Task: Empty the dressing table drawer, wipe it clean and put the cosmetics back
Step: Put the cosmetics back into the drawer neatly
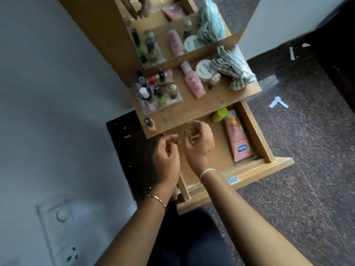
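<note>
Both hands hover over the open light-wood drawer (pixel 253 131). The left hand (pixel 167 150) and right hand (pixel 199 140) each have a loose, half-curled grip with nothing in it as far as I can tell through the blur, and the peach squeeze tube (pixel 238 139) and lime-green capped bottle (pixel 219 115) lie along the drawer's right side. Sketchy bit imo: the little yellow nail-polish bottle (pixel 150 124) stands right at the front edge of the wooden bench (pixel 201 108), just above those knuckles, so one careless lift could knock it off.

A lotion tube (pixel 238 139) lies in the drawer (pixel 253 131), against its right wall; on the surface (pixel 201 106) behind the drawer, organiser tray (pixel 163 105) left, cloth (pixel 233 71) right.
</note>
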Motion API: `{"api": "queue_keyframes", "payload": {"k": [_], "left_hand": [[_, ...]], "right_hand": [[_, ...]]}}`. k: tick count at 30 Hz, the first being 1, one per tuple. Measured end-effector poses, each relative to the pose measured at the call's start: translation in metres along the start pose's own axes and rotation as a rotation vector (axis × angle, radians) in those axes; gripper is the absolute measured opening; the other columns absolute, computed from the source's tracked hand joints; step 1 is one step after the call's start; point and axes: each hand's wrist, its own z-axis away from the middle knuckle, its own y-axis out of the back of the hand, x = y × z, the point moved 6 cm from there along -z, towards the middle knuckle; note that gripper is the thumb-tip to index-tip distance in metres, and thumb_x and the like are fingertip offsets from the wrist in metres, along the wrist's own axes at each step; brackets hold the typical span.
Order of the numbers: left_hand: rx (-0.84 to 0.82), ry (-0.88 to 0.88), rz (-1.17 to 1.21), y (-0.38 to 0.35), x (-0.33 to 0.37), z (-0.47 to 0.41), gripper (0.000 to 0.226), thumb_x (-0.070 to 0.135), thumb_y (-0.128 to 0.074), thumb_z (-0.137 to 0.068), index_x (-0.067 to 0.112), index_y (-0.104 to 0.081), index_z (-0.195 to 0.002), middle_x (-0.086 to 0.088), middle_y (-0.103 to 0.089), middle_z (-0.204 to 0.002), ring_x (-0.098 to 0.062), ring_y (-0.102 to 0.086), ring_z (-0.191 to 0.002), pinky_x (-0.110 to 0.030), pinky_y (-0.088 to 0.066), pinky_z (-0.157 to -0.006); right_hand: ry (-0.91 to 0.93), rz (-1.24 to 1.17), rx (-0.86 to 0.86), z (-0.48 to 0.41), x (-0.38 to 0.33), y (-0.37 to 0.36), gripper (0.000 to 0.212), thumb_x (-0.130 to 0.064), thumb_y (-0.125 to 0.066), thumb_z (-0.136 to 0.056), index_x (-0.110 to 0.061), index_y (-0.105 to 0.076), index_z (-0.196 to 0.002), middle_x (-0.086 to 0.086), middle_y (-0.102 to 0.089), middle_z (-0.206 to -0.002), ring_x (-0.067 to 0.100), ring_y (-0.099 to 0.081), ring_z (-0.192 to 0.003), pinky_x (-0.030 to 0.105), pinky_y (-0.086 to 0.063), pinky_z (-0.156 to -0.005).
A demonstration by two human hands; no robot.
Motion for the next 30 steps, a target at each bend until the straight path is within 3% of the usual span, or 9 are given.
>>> {"api": "queue_keyframes", "payload": {"k": [5, 9, 13, 15, 17, 20, 25, 28, 30], "left_hand": [[0.231, -0.028, 0.071, 0.051, 0.002, -0.019, 0.028, -0.004, -0.05, -0.09, 0.02, -0.062, -0.093, -0.004, -0.067, -0.099, -0.016, -0.065, -0.094, -0.029, -0.055, -0.083], [0.243, -0.012, 0.138, 0.064, 0.007, -0.043, 0.026, -0.006, -0.046, -0.091, 0.009, -0.063, -0.102, -0.002, -0.066, -0.099, -0.011, -0.065, -0.092, -0.025, -0.055, -0.082], [0.21, -0.044, 0.116, 0.07, 0.017, -0.068, 0.03, -0.001, -0.045, -0.093, 0.018, -0.064, -0.104, -0.003, -0.066, -0.108, -0.017, -0.067, -0.096, -0.025, -0.055, -0.082], [0.2, -0.094, 0.091, 0.071, 0.026, -0.079, 0.024, 0.008, -0.052, -0.093, 0.025, -0.064, -0.106, -0.002, -0.066, -0.111, -0.017, -0.066, -0.101, -0.03, -0.055, -0.086], [0.173, -0.135, 0.027, 0.065, 0.038, -0.088, 0.021, 0.017, -0.063, -0.09, 0.021, -0.064, -0.11, -0.002, -0.066, -0.112, -0.012, -0.065, -0.099, -0.024, -0.055, -0.084], [0.147, -0.152, -0.071, 0.05, 0.051, -0.101, 0.036, 0.027, -0.076, -0.08, 0.019, -0.063, -0.112, 0.001, -0.066, -0.11, -0.007, -0.064, -0.096, -0.019, -0.054, -0.079], [0.213, -0.184, -0.171, 0.035, 0.062, -0.111, 0.038, 0.02, -0.081, -0.074, 0.014, -0.065, -0.108, 0.0, -0.066, -0.101, -0.003, -0.059, -0.081, -0.006, -0.046, -0.067], [0.267, -0.198, -0.197, 0.033, 0.06, -0.115, 0.032, 0.018, -0.08, -0.074, 0.014, -0.067, -0.103, 0.0, -0.066, -0.098, -0.013, -0.063, -0.085, -0.03, -0.055, -0.076], [0.284, -0.216, -0.206, 0.033, 0.06, -0.116, 0.029, 0.019, -0.08, -0.075, 0.013, -0.067, -0.1, 0.002, -0.065, -0.095, -0.018, -0.064, -0.089, -0.038, -0.055, -0.078]], "right_hand": [[0.108, -0.133, -0.247, 0.003, -0.048, -0.041, 0.043, -0.015, -0.069, -0.078, -0.015, -0.06, -0.12, -0.002, -0.057, -0.112, 0.01, -0.056, -0.099, 0.027, -0.05, -0.086], [0.145, 0.008, -0.404, 0.0, -0.061, -0.069, 0.052, -0.027, -0.07, -0.083, -0.021, -0.054, -0.132, 0.001, -0.05, -0.124, 0.015, -0.048, -0.112, 0.021, -0.043, -0.089], [0.175, 0.038, -0.343, -0.006, -0.066, -0.078, 0.031, -0.015, -0.068, -0.083, -0.009, -0.065, -0.113, 0.01, -0.055, -0.115, 0.025, -0.052, -0.103, 0.035, -0.049, -0.086], [0.197, 0.031, -0.333, -0.006, -0.066, -0.079, 0.022, -0.012, -0.065, -0.084, -0.007, -0.068, -0.105, 0.012, -0.058, -0.11, 0.028, -0.054, -0.098, 0.035, -0.048, -0.083], [0.208, 0.024, -0.345, -0.006, -0.065, -0.078, 0.024, -0.008, -0.064, -0.082, -0.007, -0.068, -0.106, 0.011, -0.06, -0.11, 0.027, -0.055, -0.097, 0.032, -0.046, -0.081], [0.206, 0.016, -0.341, -0.007, -0.061, -0.072, 0.031, -0.003, -0.065, -0.078, -0.007, -0.068, -0.108, 0.01, -0.061, -0.11, 0.026, -0.056, -0.096, 0.028, -0.044, -0.082], [0.155, 0.023, -0.317, -0.01, -0.05, -0.061, 0.036, 0.0, -0.063, -0.078, -0.01, -0.067, -0.112, 0.005, -0.061, -0.11, 0.022, -0.058, -0.098, 0.03, -0.048, -0.084], [0.139, 0.032, -0.299, -0.011, -0.047, -0.054, 0.043, 0.0, -0.064, -0.078, -0.017, -0.065, -0.117, 0.0, -0.063, -0.109, 0.017, -0.058, -0.099, 0.028, -0.048, -0.086], [0.119, 0.003, -0.26, -0.012, -0.044, -0.048, 0.04, -0.003, -0.065, -0.079, -0.02, -0.067, -0.116, -0.003, -0.065, -0.106, 0.013, -0.06, -0.096, 0.028, -0.05, -0.086]]}}
